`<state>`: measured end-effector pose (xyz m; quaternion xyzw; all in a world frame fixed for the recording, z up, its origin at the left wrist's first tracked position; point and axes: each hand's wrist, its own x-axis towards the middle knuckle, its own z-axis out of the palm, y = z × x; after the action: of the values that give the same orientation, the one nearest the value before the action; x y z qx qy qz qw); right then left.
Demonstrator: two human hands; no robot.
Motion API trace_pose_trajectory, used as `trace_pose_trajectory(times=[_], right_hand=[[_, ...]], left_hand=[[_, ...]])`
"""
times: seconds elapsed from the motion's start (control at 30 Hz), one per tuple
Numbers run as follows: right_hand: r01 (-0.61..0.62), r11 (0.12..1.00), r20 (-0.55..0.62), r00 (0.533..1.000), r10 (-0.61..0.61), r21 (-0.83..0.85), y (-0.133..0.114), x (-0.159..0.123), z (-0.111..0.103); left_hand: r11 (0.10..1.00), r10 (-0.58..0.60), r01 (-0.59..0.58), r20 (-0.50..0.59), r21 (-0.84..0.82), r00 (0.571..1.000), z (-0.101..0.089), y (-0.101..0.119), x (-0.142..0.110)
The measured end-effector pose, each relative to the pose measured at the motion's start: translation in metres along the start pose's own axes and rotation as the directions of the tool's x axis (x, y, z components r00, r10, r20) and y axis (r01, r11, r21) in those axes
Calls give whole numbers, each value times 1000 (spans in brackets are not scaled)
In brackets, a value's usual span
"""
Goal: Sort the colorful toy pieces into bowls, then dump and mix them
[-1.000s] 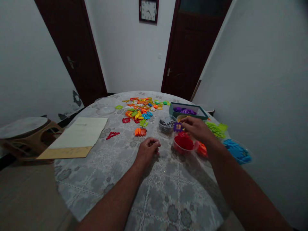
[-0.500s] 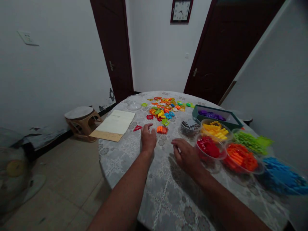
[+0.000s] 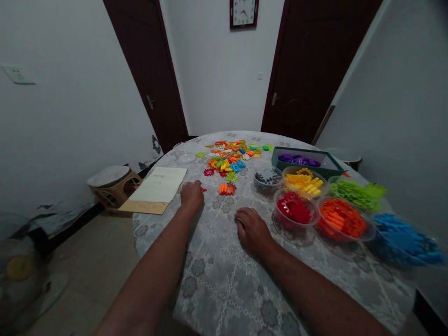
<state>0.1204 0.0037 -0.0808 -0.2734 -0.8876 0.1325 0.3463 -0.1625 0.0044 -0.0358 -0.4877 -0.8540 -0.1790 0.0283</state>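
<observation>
My left hand (image 3: 192,195) is down on the patterned tablecloth beside the paper, its fingers curled over small red plastic building pieces. A bit of red piece (image 3: 204,189) shows at the right of the knuckles, while the fingertips are hidden. My right hand (image 3: 252,228) rests on the cloth to the left of the bowl of red pieces (image 3: 294,210), fingers curled together with nothing visible in them. Between the hands and a little farther off lies a small group of orange pieces (image 3: 227,189). Beyond it spreads a mixed pile of coloured building pieces (image 3: 226,163).
Clear bowls on the right hold grey pieces (image 3: 268,177), yellow pieces (image 3: 304,182), orange pieces (image 3: 343,219), green pieces (image 3: 360,193) and blue pieces (image 3: 406,240). Behind them stands a dark green box (image 3: 329,169) with purple pieces. Left is a paper sheet (image 3: 159,184); a clear lid (image 3: 185,158) lies farther back.
My left hand has moved left and down onto the red pieces, and its fingers have closed. My right hand stays near the red bowl, curled. The camera view has turned slightly right.
</observation>
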Motion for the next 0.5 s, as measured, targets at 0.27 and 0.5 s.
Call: trace_pose_trajectory(times=[0.27,0.5], right_hand=[[-39,996,17,999,38,75,-1,3,-2],[-71,993,71,995,65,89,-2,5,-4]], left_hand=[[964,261,-259,17,-58,965,27,61,3],[958,285,-288,136,1,949,37,88,15]])
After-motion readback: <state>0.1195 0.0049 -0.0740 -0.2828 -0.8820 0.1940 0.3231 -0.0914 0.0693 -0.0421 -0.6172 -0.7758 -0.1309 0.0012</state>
